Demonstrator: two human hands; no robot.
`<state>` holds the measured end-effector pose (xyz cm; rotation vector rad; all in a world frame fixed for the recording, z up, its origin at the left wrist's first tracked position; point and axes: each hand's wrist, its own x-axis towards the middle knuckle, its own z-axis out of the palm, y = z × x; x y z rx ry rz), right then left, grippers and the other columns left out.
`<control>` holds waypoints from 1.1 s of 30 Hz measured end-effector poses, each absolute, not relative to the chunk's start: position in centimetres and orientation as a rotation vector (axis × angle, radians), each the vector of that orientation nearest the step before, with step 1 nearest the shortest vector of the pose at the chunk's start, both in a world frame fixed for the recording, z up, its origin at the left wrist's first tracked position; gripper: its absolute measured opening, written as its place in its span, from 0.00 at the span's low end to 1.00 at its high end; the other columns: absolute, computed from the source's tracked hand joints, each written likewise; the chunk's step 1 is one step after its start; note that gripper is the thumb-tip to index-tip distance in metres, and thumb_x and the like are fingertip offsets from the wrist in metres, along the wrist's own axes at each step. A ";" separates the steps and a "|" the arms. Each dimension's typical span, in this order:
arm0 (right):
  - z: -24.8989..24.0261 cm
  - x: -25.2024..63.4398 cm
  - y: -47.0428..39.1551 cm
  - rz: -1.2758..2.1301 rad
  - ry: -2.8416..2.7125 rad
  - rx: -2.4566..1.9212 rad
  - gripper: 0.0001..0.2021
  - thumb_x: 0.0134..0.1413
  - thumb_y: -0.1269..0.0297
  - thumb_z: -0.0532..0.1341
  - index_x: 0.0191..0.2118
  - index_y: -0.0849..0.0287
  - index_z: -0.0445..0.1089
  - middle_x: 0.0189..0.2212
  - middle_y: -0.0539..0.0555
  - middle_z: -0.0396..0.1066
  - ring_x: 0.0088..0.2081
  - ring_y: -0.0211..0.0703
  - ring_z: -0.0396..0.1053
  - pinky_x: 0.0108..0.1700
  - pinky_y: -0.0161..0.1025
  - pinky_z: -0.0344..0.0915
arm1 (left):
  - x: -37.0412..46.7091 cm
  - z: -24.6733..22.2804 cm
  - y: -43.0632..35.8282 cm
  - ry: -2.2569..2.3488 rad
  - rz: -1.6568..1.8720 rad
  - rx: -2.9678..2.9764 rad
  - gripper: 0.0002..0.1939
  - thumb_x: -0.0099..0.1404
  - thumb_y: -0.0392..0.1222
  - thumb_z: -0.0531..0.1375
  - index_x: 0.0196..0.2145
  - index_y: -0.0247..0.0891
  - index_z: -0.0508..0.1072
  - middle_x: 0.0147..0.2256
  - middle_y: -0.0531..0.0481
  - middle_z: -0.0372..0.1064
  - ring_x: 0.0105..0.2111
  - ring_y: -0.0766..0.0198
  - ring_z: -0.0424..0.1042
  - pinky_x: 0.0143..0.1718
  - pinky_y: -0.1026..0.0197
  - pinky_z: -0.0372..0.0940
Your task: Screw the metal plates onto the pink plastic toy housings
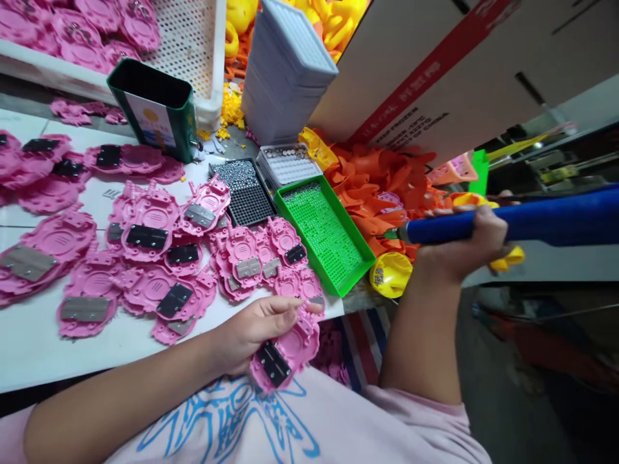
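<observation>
My left hand (264, 328) is closed on the edge of a pink plastic shell (297, 341), held just off the table's front edge above my lap. A black plate (273, 363) with screws is fixed on that shell. Out to the right, my right hand (464, 241) wraps round a blue electric screwdriver (442, 227), whose metal bit points left toward the green tray. Many similar pink shells (149, 222) lie in overlapping groups on the white table, some with black plates and some with grey metal ones.
A green perforated tray (355, 274) and a black tray of screws (256, 209) sit ahead. Behind stand a green tin (186, 132), stacked white trays (275, 84) and a white crate (217, 58). Orange parts (348, 171), a yellow cup (396, 277) and a large carton (387, 58) are at right.
</observation>
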<state>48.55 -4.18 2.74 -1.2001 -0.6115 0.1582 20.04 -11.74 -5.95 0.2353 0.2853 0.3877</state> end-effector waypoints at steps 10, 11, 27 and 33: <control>-1.6 48.7 -2.6 0.082 -0.685 -1.239 0.08 0.44 0.77 0.52 0.29 0.57 0.58 0.15 0.42 0.63 0.15 0.35 0.65 0.20 0.35 0.67 | 18.7 -5.9 -11.5 0.108 0.356 0.269 0.17 0.54 0.48 0.66 0.37 0.32 0.79 0.23 0.47 0.70 0.23 0.66 0.69 0.27 0.63 0.61; -1.8 48.7 -2.6 0.093 -0.692 -1.243 0.08 0.44 0.77 0.53 0.30 0.57 0.58 0.16 0.42 0.64 0.15 0.35 0.65 0.21 0.36 0.67 | 18.4 -5.8 -11.5 0.089 0.367 0.295 0.18 0.55 0.49 0.66 0.37 0.32 0.79 0.22 0.48 0.68 0.22 0.67 0.66 0.27 0.63 0.59; -1.0 47.4 -5.6 -0.019 -0.630 -1.164 0.19 0.37 0.84 0.61 0.35 0.55 0.63 0.30 0.44 0.61 0.33 0.30 0.66 0.39 0.29 0.65 | 11.7 -3.3 -11.7 0.161 0.722 0.600 0.17 0.55 0.52 0.66 0.23 0.36 0.71 0.20 0.53 0.61 0.21 0.69 0.58 0.26 0.63 0.53; -1.2 35.0 -13.2 -0.039 -0.764 -1.017 0.05 0.48 0.64 0.59 0.32 0.56 0.70 0.27 0.48 0.65 0.28 0.36 0.66 0.33 0.36 0.67 | 9.8 -2.4 -12.1 0.309 0.787 0.717 0.18 0.54 0.54 0.67 0.24 0.36 0.69 0.21 0.53 0.63 0.23 0.68 0.63 0.29 0.62 0.58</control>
